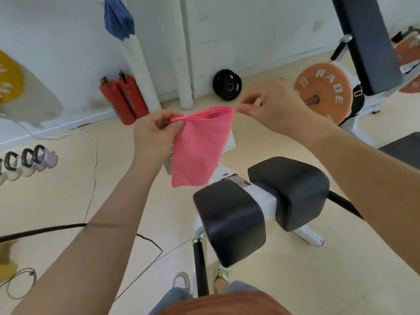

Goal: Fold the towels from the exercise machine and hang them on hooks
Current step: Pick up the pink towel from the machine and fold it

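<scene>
- My left hand (154, 135) pinches one top corner of the pink towel (197, 151), with the thumb (179, 124) pressed on the bunched layers against my curled fingers.
- My right hand (275, 105) nips the other top corner between thumb and fingertips (240, 109); the remaining fingers are loosely curled behind.
- The towel touches nothing but my hands. It hangs in the air beyond the far edge of the exercise machine's black pads (229, 221), and its lower corner dangles just above the white frame between them.
- It looks already doubled: I can see two edges along the top, sagging in a shallow curve between my hands.
- I judge it light, thin and limp. It drapes without holding a crease, so a fold will only stay if I keep the corners matched and pinched.
- The best hold is at the corners and along the top hem, with all layers caught together. Loose layers would slide apart.
- A blue towel (118, 19) hangs high on the wall; I cannot see its hook.
- The pink one probably goes near it.
</scene>
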`<state>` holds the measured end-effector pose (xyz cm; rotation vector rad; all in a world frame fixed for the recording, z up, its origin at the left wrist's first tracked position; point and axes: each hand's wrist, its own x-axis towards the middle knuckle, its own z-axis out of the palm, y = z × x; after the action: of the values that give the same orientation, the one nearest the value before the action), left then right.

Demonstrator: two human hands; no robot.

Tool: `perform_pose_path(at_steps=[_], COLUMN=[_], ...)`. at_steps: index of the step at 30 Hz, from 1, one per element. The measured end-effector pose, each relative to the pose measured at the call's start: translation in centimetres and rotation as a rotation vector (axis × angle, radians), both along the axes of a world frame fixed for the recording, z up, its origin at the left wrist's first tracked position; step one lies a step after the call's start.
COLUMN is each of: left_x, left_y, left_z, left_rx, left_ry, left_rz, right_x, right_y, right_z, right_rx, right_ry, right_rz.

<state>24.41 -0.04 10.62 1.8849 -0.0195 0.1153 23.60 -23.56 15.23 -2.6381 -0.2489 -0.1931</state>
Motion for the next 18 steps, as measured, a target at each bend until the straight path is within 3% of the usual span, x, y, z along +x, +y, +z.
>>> perform_pose_path(at_steps=[5,8,15,18], left_x=[0.6,0.3,1.1,1.4], left_y=[-0.8,-0.7,0.4,0.5], left_z=[0.5,0.8,0.2,-0.9], left_rx=[0.182,0.191,0.207,0.263], left_ry=[-0.072,-0.039,-0.023,-0.041], left_rz=[-0.206,-0.301,-0.342,-0.318], right_x=[0.9,0.6,2.1,2.4], right_y=[1.9,3.3,2.2,1.3], right_z=[-3.6,-5.0,-5.9,-6.0], right_rx=[0.216,0.286,-0.180,-0.300], right_ry=[0.353,0.329,0.208,0.148], right_rz=[0.077,0.232,0.363,0.309])
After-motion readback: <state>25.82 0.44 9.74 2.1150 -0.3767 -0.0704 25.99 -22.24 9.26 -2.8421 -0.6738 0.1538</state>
